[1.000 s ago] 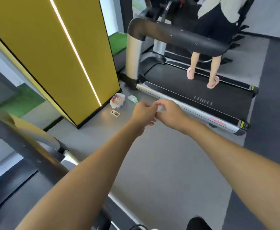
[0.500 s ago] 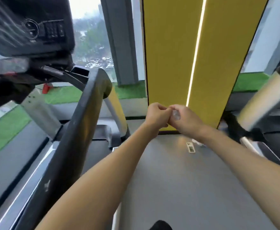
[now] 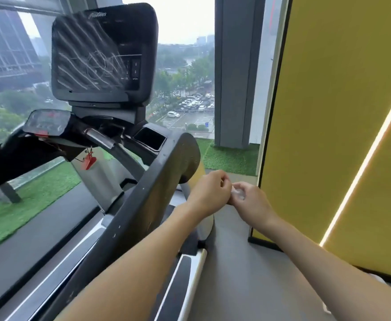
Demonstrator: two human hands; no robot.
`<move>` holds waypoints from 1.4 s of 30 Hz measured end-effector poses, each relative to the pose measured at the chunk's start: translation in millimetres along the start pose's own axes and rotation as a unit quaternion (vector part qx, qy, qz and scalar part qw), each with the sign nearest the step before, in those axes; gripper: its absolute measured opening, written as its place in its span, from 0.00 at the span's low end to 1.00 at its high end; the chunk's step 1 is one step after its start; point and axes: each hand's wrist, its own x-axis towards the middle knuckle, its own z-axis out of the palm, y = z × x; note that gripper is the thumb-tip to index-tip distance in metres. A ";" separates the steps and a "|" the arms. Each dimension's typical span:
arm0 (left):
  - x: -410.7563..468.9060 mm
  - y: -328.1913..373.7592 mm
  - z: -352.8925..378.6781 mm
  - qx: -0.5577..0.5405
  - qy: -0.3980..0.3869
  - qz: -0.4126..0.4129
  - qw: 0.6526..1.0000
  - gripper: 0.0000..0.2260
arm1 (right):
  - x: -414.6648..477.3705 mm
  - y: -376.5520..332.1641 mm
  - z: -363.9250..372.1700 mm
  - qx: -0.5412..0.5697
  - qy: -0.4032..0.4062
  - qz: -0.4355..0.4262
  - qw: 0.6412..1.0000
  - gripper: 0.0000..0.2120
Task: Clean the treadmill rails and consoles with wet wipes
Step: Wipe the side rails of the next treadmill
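step: wipe prep, treadmill untouched | left hand (image 3: 209, 191) + right hand (image 3: 250, 200) both pinching wet wipe (image 3: 237, 193) between them | rail (image 3: 143, 216) just left of left hand, console (image 3: 104, 54) up-left, beyond | next: likely unfold wipe, move left onto rail

Diffuse overcast daylight enters through the window (image 3: 185, 66) ahead and lights the scene brightly and evenly; the sky is blown out to white. Pale streaks on the console screen (image 3: 92, 56) catch this light. The lit strip (image 3: 361, 167) in the yellow panel (image 3: 328, 112) glows with slight bloom. Shadows are soft. Wide-angle distortion bends straight lines toward the edges. The left handrail (image 3: 16, 163) is dark and blurred.
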 end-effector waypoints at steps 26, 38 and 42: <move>351.0 -164.5 -54.9 0.448 -0.043 -0.046 0.892 0.20 | 517.9 132.6 140.7 0.096 -0.138 0.118 0.979 0.05; 351.4 -170.5 -50.5 0.438 -0.009 -0.025 0.899 0.17 | 555.4 160.7 173.1 0.099 -0.272 0.078 0.954 0.06; 352.7 -169.6 -49.8 0.439 -0.009 -0.031 0.898 0.16 | 551.7 158.1 166.7 0.122 -0.261 0.030 0.957 0.07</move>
